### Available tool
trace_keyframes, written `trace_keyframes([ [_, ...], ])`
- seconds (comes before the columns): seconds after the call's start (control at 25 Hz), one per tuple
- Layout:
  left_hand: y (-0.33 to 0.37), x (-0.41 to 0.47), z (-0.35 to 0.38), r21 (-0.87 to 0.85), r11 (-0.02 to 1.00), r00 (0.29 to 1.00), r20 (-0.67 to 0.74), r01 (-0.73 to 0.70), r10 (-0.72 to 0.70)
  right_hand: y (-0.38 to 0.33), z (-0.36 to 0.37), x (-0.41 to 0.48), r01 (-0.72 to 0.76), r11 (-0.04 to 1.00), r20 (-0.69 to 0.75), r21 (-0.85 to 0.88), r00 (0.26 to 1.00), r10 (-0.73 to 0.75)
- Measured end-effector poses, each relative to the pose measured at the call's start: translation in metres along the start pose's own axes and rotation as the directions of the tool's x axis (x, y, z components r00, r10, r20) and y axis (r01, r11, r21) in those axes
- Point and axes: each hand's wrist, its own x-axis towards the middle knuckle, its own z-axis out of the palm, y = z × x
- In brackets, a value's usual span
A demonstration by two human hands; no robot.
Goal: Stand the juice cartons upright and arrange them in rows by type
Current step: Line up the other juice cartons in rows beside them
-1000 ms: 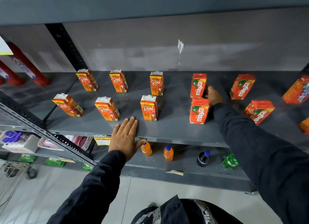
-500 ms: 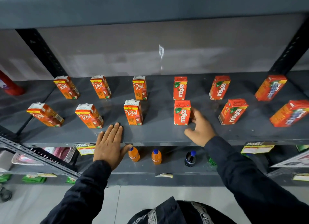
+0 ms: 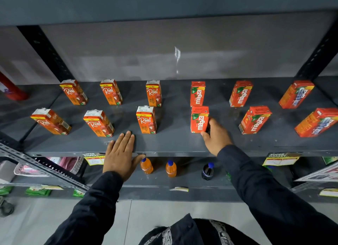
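Observation:
Orange juice cartons stand upright in two rows on the grey shelf [image 3: 173, 143]. On the left are several Real cartons, among them a back one [image 3: 154, 93] and a front one [image 3: 146, 120]. In the middle stand Maaza cartons: two at the back [image 3: 197, 94] [image 3: 241, 94] and a front right one [image 3: 255, 120]. My right hand [image 3: 216, 137] holds the front left Maaza carton [image 3: 199, 120], with fingers on its right side and thumb at its lower front corner. Two cartons of a third type [image 3: 296, 94] [image 3: 317, 122] stand at the far right. My left hand [image 3: 119, 155] lies flat and open on the shelf's front edge.
An upper shelf [image 3: 164, 5] hangs close overhead. Black uprights [image 3: 45, 50] [image 3: 318, 49] frame the bay. Below stand two orange bottles [image 3: 146, 165] [image 3: 171, 168] and a dark bottle [image 3: 207, 171]. A red bottle [image 3: 11, 91] is at the far left.
My right hand has drawn back from behind the Maaza cartons to the right side of the front left one. The view has shifted right. My left hand stays flat on the edge.

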Motion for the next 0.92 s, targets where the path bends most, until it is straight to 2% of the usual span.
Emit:
trace_keyframes([
  [0.16,0.001,0.0,-0.001,0.011,1.0,1.0,0.006,0.001,-0.001,0.0,-0.003,0.001,0.014,1.0,0.035,0.0,0.999,-0.014],
  [0.24,0.001,0.0,-0.001,0.02,1.0,1.0,0.007,0.003,-0.003,0.005,-0.005,-0.01,0.056,0.994,-0.027,0.091,0.998,-0.054],
  [0.32,0.001,0.0,-0.001,0.011,1.0,1.0,0.005,0.001,-0.001,0.02,-0.01,-0.03,0.116,0.983,-0.31,0.146,0.949,-0.066],
  [0.36,0.001,0.0,-0.001,0.004,1.0,1.0,0.002,0.0,0.0,0.034,-0.014,-0.039,0.118,0.988,-0.484,0.102,0.873,-0.054],
  [0.4,0.001,0.0,-0.001,-0.003,1.0,1.0,0.001,-0.001,0.001,0.049,-0.023,-0.044,0.073,0.995,-0.608,0.074,0.794,-0.013],
  [0.44,0.001,0.0,-0.001,-0.006,1.0,1.0,0.001,-0.004,0.004,0.062,-0.035,-0.044,-0.008,0.996,-0.658,0.089,0.75,0.065],
  [0.48,0.002,0.001,-0.001,-0.01,1.0,1.0,0.002,-0.01,0.01,0.073,-0.049,-0.039,-0.101,0.986,-0.63,0.133,0.759,0.163],
  [0.52,0.002,0.001,-0.001,-0.013,1.0,1.0,0.0,-0.014,0.014,0.081,-0.061,-0.031,-0.185,0.972,-0.55,0.147,0.801,0.236],
  [0.56,0.002,0.001,-0.001,-0.015,1.0,1.0,-0.001,-0.015,0.015,0.087,-0.069,-0.024,-0.251,0.963,-0.462,0.099,0.846,0.268],
  [0.64,0.002,0.0,-0.001,-0.014,1.0,1.0,-0.004,-0.01,0.01,0.091,-0.073,-0.014,-0.287,0.955,-0.361,-0.072,0.9,0.243],
  [0.72,0.003,0.001,-0.001,-0.009,1.0,1.0,0.0,-0.005,0.005,0.09,-0.069,-0.007,-0.299,0.941,-0.377,-0.16,0.899,0.222],
  [0.92,0.004,0.001,-0.002,0.004,1.0,1.0,0.002,0.01,-0.01,0.095,-0.061,-0.005,-0.326,0.925,-0.44,-0.196,0.872,0.215],
])
